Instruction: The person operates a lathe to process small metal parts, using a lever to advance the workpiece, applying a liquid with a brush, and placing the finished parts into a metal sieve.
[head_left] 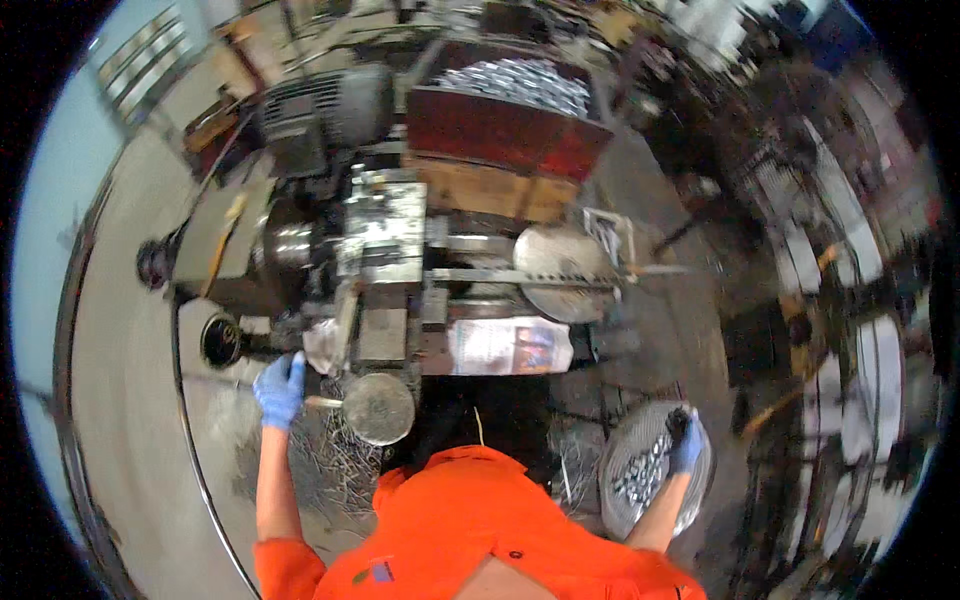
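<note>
My left hand [279, 392], in a blue glove, is closed on a short handle [322, 402] with its thumb raised. The handle points toward a round grey metal disc [379, 409] at the front of a lathe-like machine [385, 230]. On the right, my right hand [688, 447], also gloved in blue, reaches over a pale round basket [608, 505]. Small shiny metal parts [642, 474] lie in that basket beside the hand. A dark patch covers the finger side of this hand, and blur keeps me from telling whether the fingers hold anything.
A grey motor [325, 112] stands behind the machine. Beyond it, a red bin [500, 130] is heaped with shiny metal pieces. A printed white bag [510, 346] lies along the machine's front. Metal shavings [325, 462] litter the floor. Cluttered racks [830, 400] line the right.
</note>
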